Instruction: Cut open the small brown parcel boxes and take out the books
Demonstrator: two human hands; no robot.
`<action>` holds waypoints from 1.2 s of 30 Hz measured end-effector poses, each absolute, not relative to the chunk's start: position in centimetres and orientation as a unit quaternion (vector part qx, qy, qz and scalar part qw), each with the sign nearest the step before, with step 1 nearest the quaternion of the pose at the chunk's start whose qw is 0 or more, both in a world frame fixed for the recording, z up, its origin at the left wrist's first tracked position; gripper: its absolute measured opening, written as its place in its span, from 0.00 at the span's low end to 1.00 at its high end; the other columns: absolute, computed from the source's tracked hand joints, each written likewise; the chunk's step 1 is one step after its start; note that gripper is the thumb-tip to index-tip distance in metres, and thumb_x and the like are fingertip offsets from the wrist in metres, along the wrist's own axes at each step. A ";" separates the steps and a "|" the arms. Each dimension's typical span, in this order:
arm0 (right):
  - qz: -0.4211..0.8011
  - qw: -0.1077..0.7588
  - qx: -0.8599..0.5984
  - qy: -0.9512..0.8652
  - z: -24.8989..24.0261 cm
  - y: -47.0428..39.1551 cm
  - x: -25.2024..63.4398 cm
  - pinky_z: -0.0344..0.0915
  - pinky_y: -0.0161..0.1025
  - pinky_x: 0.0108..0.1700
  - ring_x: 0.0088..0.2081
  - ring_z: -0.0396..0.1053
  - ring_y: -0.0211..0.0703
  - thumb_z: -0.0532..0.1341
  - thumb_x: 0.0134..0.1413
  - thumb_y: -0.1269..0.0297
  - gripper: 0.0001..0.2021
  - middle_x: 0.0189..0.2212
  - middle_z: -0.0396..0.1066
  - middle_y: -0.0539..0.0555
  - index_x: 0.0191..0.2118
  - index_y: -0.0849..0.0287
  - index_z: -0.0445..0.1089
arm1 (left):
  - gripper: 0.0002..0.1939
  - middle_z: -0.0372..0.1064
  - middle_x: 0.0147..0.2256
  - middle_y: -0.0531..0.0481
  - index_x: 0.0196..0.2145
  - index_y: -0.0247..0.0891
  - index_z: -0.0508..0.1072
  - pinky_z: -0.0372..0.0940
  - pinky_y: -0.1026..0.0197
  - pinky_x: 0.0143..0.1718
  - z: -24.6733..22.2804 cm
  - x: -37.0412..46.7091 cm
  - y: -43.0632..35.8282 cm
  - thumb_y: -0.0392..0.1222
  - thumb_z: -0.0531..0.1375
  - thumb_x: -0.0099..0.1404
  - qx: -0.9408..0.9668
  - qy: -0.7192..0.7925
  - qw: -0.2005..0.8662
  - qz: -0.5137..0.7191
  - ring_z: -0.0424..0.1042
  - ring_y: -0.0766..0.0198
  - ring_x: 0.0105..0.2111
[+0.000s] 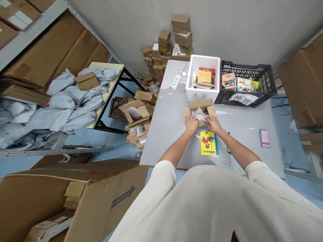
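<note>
A small open cardboard box [198, 105] sits on the table with its flaps spread outward. Crumpled white paper [200, 114] shows inside it. At the box's near left side, my left hand [192, 124] has its fingers curled in on the paper's edge. My right hand [213, 124] bends over the near right side, with its fingertips closed at the paper too. Both sets of fingertips are partly hidden. Just below my hands lies a yellow book [209, 143] with a colourful cover and a blue edge.
Behind the box stand a white foam bin [190, 79] with books and a black plastic crate [262, 80] with more books. A power strip [176, 82] lies to their left, a pink item [264, 138] far right. Cardboard boxes [137, 114] crowd the table's left side.
</note>
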State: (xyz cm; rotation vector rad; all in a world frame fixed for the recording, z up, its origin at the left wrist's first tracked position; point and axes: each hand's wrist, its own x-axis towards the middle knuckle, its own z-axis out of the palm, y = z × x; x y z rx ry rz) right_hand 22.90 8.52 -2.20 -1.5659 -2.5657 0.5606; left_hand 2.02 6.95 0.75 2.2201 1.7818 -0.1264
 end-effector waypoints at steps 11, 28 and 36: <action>0.193 0.097 -0.522 -0.825 -1.5 5.5 23.2 0.59 0.59 0.71 0.70 0.62 0.62 0.55 0.65 0.71 0.27 0.70 0.68 0.65 0.67 0.58 0.73 | 0.21 0.69 0.61 0.32 0.60 0.36 0.76 0.57 0.43 0.63 1.9 0.7 6.3 0.31 0.54 0.75 0.766 0.625 0.149 -0.007 0.65 0.41 0.63; 0.249 0.093 -0.665 -0.698 -4.6 -8.0 26.3 0.66 0.55 0.69 0.66 0.68 0.58 0.54 0.65 0.68 0.27 0.66 0.71 0.63 0.67 0.58 0.75 | 0.24 0.69 0.63 0.38 0.64 0.45 0.73 0.60 0.46 0.64 -1.6 1.6 -5.3 0.34 0.52 0.76 0.834 0.498 0.237 0.016 0.68 0.46 0.63; 0.286 0.028 -0.721 -0.631 -7.6 -10.9 27.6 0.70 0.50 0.66 0.64 0.73 0.58 0.57 0.63 0.69 0.28 0.64 0.75 0.65 0.67 0.62 0.74 | 0.28 0.65 0.71 0.40 0.69 0.45 0.70 0.65 0.46 0.66 -4.4 3.7 -8.6 0.35 0.55 0.74 0.826 0.452 0.324 -0.091 0.68 0.46 0.68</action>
